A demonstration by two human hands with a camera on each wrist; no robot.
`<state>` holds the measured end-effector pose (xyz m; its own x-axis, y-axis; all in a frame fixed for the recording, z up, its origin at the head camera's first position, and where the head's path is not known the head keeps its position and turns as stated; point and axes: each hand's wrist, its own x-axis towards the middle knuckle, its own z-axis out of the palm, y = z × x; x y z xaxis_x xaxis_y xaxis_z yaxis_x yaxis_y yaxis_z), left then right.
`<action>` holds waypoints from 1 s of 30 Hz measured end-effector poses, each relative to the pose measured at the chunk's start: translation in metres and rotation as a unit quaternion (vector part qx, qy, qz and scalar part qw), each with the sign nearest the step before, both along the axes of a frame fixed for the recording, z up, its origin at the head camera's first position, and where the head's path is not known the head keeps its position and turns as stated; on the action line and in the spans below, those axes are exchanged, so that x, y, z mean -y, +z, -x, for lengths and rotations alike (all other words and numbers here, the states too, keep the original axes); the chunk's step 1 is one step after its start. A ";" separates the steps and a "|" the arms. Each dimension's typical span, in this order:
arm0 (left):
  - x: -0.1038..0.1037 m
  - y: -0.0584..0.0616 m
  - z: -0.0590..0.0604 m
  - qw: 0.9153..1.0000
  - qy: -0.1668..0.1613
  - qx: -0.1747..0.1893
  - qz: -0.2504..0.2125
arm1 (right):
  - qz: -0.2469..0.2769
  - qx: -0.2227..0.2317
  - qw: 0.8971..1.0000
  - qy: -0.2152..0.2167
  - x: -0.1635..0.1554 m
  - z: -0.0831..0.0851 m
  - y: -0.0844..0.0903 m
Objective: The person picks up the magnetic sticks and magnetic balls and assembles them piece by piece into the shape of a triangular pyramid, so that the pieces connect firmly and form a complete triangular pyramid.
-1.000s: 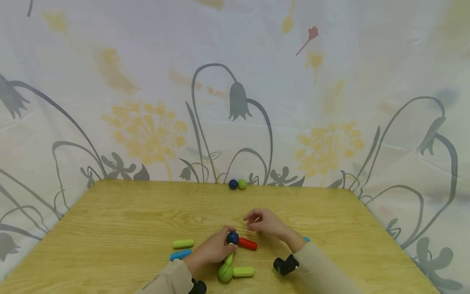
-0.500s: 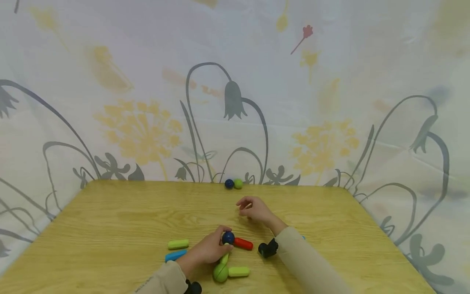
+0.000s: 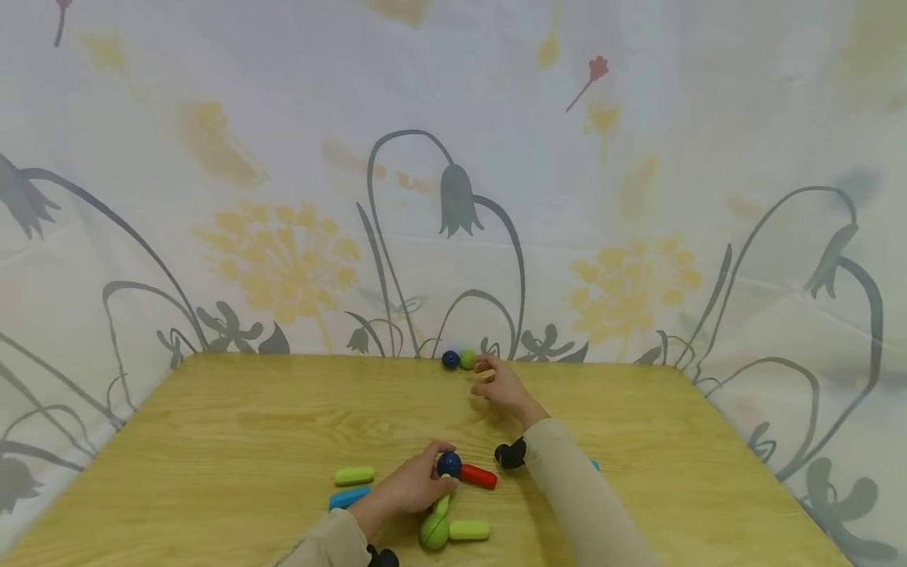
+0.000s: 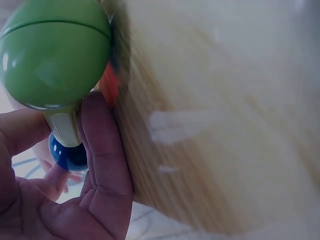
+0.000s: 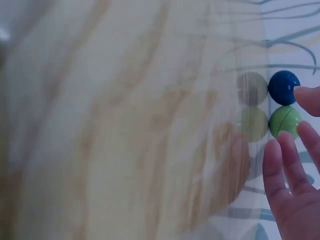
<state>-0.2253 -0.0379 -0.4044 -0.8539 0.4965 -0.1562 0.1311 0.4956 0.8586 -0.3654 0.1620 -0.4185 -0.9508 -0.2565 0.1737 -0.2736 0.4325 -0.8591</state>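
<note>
Near the front of the table, my left hand [image 3: 413, 482] grips a joined piece of toy balls and rods, thumb and fingers around its dark blue ball [image 3: 449, 464]. A red rod [image 3: 479, 476] points right from that ball, and a lime rod [image 3: 442, 506] leads down to a green ball [image 3: 434, 532] with another lime rod [image 3: 470, 530] at its side. At the back edge, my right hand [image 3: 503, 387] reaches out with fingers spread and nothing held. Its fingertips are close to a loose green ball [image 5: 285, 121], which sits beside a second blue ball [image 5: 283, 88].
Left of the left hand lie a lime rod [image 3: 354, 476] and a blue rod [image 3: 349, 497]. Another blue piece [image 3: 595, 465] peeks out past the right sleeve. A printed cloth [image 3: 453, 260] hangs behind the table's far edge [image 3: 340, 356].
My right hand has moved away from the joined piece, forward to the loose green ball at the back. The left hand keeps its hold in the same place.
</note>
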 end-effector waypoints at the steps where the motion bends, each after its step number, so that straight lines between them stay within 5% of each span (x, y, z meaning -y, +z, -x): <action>1: 0.001 0.000 0.000 1.000 0.000 0.000 0.002 | -0.002 -0.001 1.000 0.001 0.001 0.001 0.000; 23: 0.000 -0.006 -0.003 1.000 0.006 0.005 -0.015 | -0.112 -0.025 0.993 -0.014 0.001 0.017 0.008; 30: 0.003 -0.003 0.000 1.000 0.006 0.004 -0.015 | -0.169 -0.019 0.984 0.055 -0.003 0.005 0.010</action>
<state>-0.2252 -0.0411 -0.4078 -0.8582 0.4914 -0.1481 0.1193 0.4717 0.8737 -0.3709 0.1655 -0.4083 -0.9084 -0.4071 0.0951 -0.3636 0.6571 -0.6603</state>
